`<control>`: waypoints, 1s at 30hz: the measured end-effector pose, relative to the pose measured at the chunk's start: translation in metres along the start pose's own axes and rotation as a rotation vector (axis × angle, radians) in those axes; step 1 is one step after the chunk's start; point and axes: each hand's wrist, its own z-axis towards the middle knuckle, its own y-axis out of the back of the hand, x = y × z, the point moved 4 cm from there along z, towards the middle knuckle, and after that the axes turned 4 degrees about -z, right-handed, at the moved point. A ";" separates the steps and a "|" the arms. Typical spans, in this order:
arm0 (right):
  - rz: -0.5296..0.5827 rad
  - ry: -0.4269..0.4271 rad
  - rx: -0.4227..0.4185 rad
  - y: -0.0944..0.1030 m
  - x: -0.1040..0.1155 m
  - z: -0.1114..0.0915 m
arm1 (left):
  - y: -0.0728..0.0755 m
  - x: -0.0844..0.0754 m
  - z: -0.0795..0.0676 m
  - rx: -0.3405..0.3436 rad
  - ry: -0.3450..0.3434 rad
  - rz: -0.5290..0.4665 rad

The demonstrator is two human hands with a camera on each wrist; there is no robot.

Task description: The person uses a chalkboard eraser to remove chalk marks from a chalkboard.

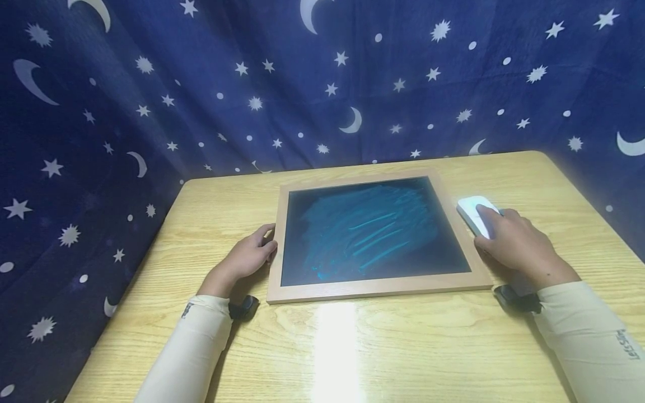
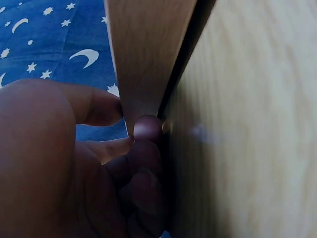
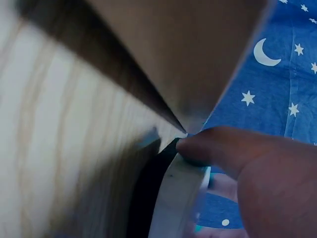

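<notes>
A chalkboard in a light wooden frame lies on the table, its dark surface smeared with blue-green chalk and crossed by several brighter slanted strokes. At the frame's left side, my left hand grips the edge; in the left wrist view its fingertips press against the frame's side, the lower fingers curled near the tabletop. My right hand holds a white chalkboard eraser, dark on its underside, just beyond the frame's right edge. In the right wrist view the thumb lies along the eraser, close to the frame's corner.
The wooden table extends around the board, with a bright light reflection at its front. A blue curtain printed with moons and stars hangs behind the table and along its sides. Dark camera straps circle both wrists over pale sleeves.
</notes>
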 end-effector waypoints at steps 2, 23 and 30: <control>-0.006 0.002 -0.005 -0.001 0.000 0.001 | 0.000 0.000 0.000 0.000 0.002 0.003; 0.041 -0.058 -0.088 0.006 -0.001 0.001 | 0.000 -0.003 -0.001 0.008 0.004 -0.011; 0.067 -0.059 -0.116 0.008 0.006 0.000 | 0.000 0.000 0.000 0.008 0.013 -0.001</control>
